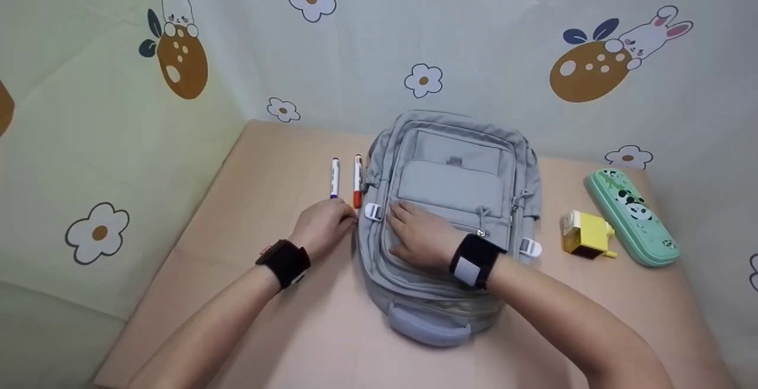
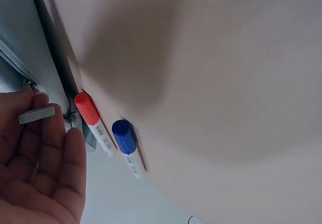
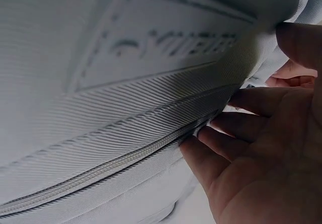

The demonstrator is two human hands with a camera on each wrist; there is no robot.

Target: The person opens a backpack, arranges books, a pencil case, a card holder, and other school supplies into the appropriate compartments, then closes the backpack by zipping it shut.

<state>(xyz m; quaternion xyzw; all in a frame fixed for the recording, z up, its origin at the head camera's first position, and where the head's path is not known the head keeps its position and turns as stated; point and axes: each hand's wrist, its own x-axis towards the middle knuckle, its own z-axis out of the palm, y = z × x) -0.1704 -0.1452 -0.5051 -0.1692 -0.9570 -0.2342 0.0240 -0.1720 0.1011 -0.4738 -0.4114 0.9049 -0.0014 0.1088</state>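
Observation:
A grey backpack (image 1: 453, 187) lies flat on the tan table (image 1: 266, 306), its handle (image 1: 429, 327) toward me. My left hand (image 1: 346, 218) is at the bag's left edge, and in the left wrist view its fingertips (image 2: 30, 100) pinch a small grey zipper pull (image 2: 36, 116). My right hand (image 1: 405, 217) rests flat on the front pocket. In the right wrist view its straight fingers (image 3: 226, 133) press the ribbed fabric beside a closed zipper (image 3: 100, 171).
Two markers lie just left of the bag, one with a blue cap (image 1: 334, 177) (image 2: 125, 137) and one with a red cap (image 1: 357, 180) (image 2: 86, 108). A yellow sharpener (image 1: 586, 235) and a green panda pencil case (image 1: 630, 214) sit at the right. A patterned cloth backdrop (image 1: 177, 51) surrounds the table.

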